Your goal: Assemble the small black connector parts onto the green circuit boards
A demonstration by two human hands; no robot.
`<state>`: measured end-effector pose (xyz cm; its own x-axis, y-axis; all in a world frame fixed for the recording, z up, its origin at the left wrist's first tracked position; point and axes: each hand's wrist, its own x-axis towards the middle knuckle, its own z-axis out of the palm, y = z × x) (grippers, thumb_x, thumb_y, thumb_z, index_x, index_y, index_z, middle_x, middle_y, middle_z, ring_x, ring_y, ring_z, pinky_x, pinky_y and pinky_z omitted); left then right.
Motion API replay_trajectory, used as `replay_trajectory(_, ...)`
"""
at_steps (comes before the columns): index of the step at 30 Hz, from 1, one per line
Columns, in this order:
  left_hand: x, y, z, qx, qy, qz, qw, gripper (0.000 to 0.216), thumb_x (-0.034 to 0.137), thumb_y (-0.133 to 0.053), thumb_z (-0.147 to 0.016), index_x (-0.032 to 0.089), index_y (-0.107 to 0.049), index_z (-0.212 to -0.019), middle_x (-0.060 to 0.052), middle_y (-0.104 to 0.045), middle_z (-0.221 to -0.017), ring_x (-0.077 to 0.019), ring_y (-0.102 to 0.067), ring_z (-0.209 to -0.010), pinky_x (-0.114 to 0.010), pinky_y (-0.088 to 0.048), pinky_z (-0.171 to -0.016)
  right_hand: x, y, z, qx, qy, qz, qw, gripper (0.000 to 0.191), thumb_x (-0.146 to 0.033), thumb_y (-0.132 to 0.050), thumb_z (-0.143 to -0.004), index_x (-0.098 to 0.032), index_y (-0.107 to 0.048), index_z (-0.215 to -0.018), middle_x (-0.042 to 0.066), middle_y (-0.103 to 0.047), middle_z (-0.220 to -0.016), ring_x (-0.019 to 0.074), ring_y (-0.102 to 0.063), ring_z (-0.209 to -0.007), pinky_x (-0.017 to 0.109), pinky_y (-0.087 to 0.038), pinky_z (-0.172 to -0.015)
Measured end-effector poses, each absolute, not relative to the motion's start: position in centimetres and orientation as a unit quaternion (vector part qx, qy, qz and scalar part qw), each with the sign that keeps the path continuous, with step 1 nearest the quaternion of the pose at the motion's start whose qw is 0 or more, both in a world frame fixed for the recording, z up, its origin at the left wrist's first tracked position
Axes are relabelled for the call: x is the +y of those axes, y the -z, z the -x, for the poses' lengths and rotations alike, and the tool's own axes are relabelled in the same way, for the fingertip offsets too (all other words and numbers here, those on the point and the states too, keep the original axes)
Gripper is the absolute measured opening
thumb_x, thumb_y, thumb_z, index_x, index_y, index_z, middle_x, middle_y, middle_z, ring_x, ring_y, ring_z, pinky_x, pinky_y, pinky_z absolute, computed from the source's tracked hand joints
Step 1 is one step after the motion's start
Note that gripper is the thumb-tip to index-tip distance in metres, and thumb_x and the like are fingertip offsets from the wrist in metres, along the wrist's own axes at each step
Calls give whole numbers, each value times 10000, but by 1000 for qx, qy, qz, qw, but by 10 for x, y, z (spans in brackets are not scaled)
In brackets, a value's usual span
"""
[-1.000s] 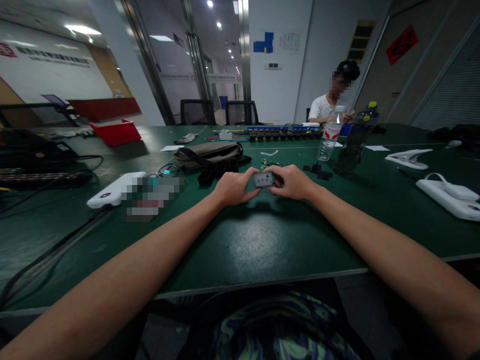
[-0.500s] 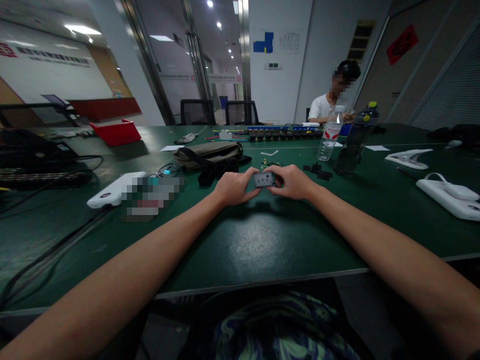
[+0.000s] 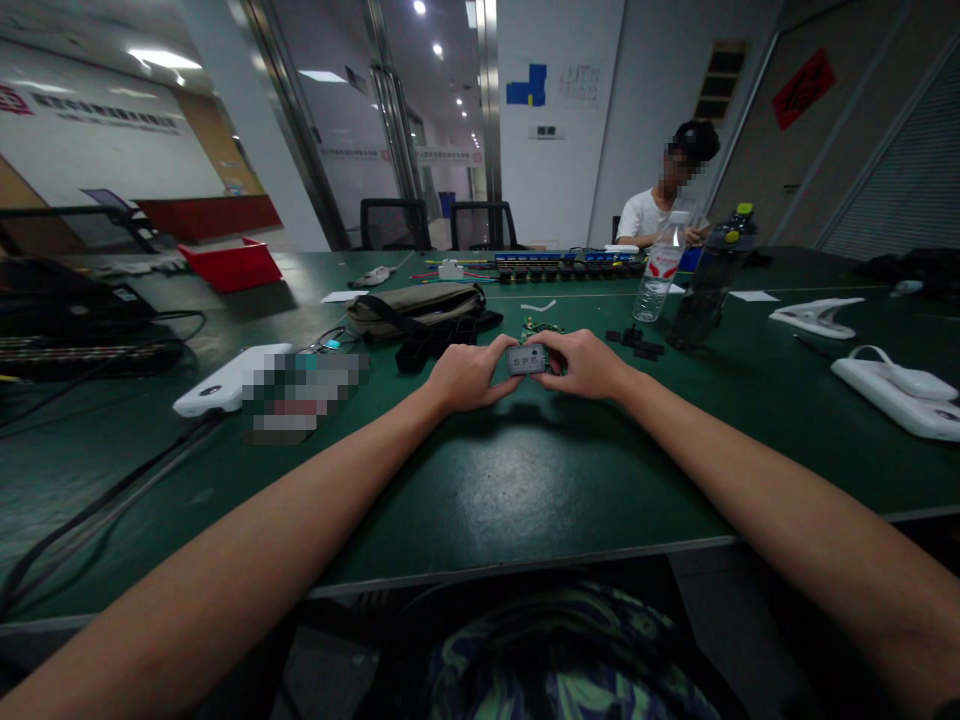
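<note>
Both of my hands hold a small grey rectangular device (image 3: 526, 359) just above the green table (image 3: 525, 490). My left hand (image 3: 466, 375) pinches its left end with closed fingers. My right hand (image 3: 586, 363) grips its right end, fingers curled round it. The device's face shows small markings and a round spot. Right behind it lies a small green circuit board (image 3: 541, 326), partly hidden by my fingers.
A khaki pouch (image 3: 416, 305) and black parts (image 3: 637, 343) lie behind my hands. A water bottle (image 3: 659, 270) and a dark bottle (image 3: 709, 280) stand to the right. White devices (image 3: 896, 392) lie at the right, a white case (image 3: 225, 380) at the left. Another person sits at the far side.
</note>
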<state>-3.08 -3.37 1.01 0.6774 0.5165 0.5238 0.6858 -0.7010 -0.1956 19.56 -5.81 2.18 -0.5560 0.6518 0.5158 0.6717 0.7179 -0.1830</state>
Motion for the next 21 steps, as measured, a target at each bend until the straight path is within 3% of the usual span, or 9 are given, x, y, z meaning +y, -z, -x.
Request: replay_trajectory(21,-35,-11,30,-340,207,897,193,472,499,-477,-915,164,-547,-1240,-58,-737,-775,-232,-711,-671,-269,-426,-553,-60,-23,-196,-882,20,378,282,378,-275,-657,-792,-172,-638,-1155,-29,-594,-660,122,-538,-592,232,-363,-639)
